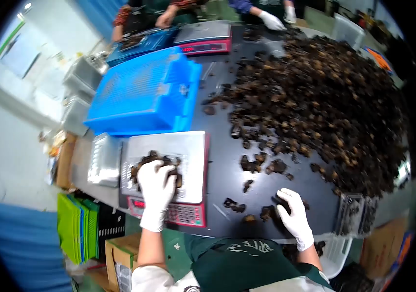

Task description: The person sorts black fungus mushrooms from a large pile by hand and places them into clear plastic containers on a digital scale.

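Observation:
My left hand, in a white glove, rests on dark brown, lumpy dried pieces in a clear plastic tray on a digital scale. Its fingers are apart and bent over the pieces, the tips partly hidden. My right hand, gloved too, is low over the black table with thumb and fingers apart. Nothing shows in its grasp. Beside it lie a few loose dark pieces, and others are between my two hands.
A large heap of dark pieces covers the table's right side. Blue crates stand beyond my scale, clear trays left of it. Another clear tray is at right. Across the table are a second scale and two people's hands.

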Tool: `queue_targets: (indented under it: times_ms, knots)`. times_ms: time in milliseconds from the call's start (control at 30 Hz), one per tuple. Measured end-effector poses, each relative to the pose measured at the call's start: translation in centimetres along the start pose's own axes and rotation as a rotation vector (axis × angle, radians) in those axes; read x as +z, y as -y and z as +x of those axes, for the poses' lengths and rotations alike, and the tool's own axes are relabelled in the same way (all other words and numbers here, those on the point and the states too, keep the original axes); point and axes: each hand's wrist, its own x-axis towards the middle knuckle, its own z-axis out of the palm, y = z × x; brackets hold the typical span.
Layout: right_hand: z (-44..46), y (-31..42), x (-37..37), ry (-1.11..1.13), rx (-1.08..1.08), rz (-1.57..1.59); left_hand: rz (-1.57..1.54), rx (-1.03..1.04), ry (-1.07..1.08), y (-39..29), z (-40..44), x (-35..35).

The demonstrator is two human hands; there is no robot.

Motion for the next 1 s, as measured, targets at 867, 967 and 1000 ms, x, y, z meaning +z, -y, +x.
queue_targets:
  times_ms: [867, 967, 1000]
  knots:
    - [-2.4, -3.0, 1.5, 0.078, 0.679, 0.905, -1.521, -0.630, 0.794, -16.7, -9.1, 7.4]
    - [-2.5, -1.8, 2.1, 0.215, 0.699, 1.109, -1.618, -0.730, 0.819, -17.0, -8.9, 6.7]
    - [-2.6, -1.6, 2.3, 0.273, 0.704, 1.203, -1.636, -0.746, 0.819, -17.1, -8.8, 6.5]
